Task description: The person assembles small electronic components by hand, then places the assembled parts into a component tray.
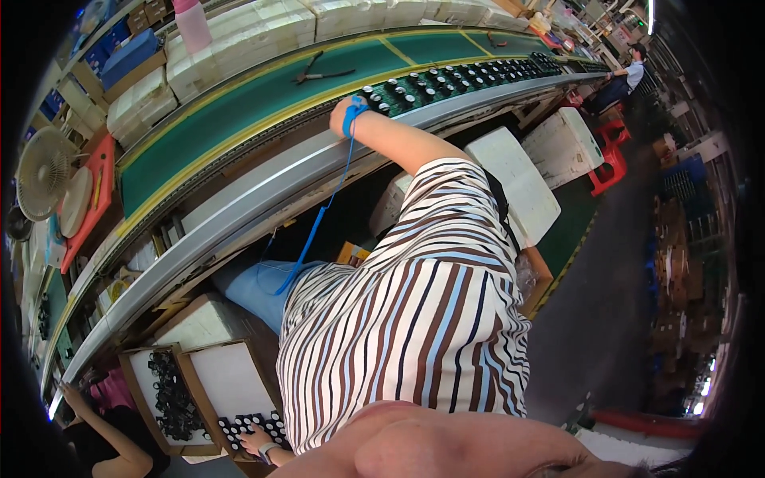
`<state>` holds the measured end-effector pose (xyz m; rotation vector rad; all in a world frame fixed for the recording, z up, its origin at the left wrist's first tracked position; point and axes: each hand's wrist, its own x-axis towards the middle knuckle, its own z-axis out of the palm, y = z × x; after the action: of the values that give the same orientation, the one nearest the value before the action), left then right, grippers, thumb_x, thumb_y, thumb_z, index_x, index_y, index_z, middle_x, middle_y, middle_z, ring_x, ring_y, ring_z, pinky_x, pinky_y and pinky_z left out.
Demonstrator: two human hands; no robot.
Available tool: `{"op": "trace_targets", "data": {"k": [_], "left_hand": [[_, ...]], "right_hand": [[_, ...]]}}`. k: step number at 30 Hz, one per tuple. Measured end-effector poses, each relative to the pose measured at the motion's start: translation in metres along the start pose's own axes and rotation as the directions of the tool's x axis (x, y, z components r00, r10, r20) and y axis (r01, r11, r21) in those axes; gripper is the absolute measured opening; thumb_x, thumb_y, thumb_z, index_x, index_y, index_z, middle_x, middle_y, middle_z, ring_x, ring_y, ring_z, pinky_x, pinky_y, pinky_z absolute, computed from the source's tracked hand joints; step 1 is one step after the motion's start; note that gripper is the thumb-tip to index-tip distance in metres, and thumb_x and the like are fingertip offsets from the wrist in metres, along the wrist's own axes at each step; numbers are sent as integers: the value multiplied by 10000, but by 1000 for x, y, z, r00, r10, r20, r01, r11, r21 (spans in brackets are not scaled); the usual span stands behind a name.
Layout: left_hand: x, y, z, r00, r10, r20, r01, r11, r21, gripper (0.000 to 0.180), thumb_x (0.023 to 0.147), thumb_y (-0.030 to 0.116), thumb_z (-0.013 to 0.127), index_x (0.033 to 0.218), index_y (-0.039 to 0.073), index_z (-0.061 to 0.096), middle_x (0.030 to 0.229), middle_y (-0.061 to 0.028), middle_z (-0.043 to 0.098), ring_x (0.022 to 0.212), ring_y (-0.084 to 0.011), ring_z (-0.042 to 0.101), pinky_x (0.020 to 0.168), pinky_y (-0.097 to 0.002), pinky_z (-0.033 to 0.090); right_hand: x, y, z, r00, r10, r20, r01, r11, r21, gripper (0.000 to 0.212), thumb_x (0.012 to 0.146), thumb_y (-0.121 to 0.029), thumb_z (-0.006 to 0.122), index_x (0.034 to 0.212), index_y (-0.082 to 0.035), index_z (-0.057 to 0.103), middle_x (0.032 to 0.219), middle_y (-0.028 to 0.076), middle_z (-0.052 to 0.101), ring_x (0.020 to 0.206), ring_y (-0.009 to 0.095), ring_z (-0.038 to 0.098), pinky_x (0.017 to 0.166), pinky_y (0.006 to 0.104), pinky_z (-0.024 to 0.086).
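Note:
My right arm reaches across to the conveyor, a blue wrist strap [354,117] with a coiled cord around the wrist. My right hand [341,119] is at the metal rail, beside the near end of a long row of green circuit boards [430,86] bearing black parts and round white-topped parts. Its fingers are hidden, and so is anything in them. Low on the left, my left hand [256,440], with a watch on the wrist, lies over several black, white-topped parts [236,425] in a cardboard box [231,374]. Its fingers look stretched out over them.
Black-handled pliers [319,73] lie on the green conveyor belt [239,115]; another hand tool [496,40] lies farther along. A second box [142,382] holds black parts. A fan [45,174] stands left. Co-workers sit at lower left and far right, near a red stool [612,158].

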<state>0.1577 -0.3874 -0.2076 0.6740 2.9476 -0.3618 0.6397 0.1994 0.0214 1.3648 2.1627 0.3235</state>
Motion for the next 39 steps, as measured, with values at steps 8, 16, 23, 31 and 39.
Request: {"op": "trace_targets", "data": {"k": [8,16,23,31,39], "left_hand": [[5,6,-2,1000,22,-18,-22,1000,-2,520,722,456,509,1032,39,480,980,-177,495,903,-316,484,771,-399,384],[-3,14,-21,996,-49,77,42,995,88,521,711,461,521,1030,51,485,973,-167,498,908,-309,482,782,-399,380],[-3,-13,-2,1000,-29,-3,29,1000,-6,537,706,462,523,1036,42,479,977,-174,501,916,-324,479,786,-405,383],[-21,20,-51,991,-29,128,46,990,-133,504,685,361,570,1051,31,464,1037,-199,474,952,-343,472,804,-412,391],[-25,42,-75,940,-214,265,281,926,-251,523,710,230,534,1187,81,382,1208,-199,364,1087,-314,397,899,-348,357]], "right_hand": [[40,97,86,823,446,352,-514,849,125,325,787,-252,450,1084,-165,548,1165,43,487,1099,264,425,849,461,317],[26,145,115,754,537,377,-624,766,155,310,803,-223,425,1074,-137,551,1152,28,499,1070,226,456,827,405,344],[10,135,99,815,536,219,-578,780,240,306,782,-189,414,1021,-92,578,1105,85,528,1021,244,502,807,396,396],[-15,-34,-143,898,-362,-251,436,647,626,343,777,-318,484,694,0,581,552,92,574,522,156,569,529,285,438],[-57,-355,-275,-129,-990,54,990,-126,65,338,800,-358,454,852,-51,584,592,50,605,589,174,582,598,309,455]]}}
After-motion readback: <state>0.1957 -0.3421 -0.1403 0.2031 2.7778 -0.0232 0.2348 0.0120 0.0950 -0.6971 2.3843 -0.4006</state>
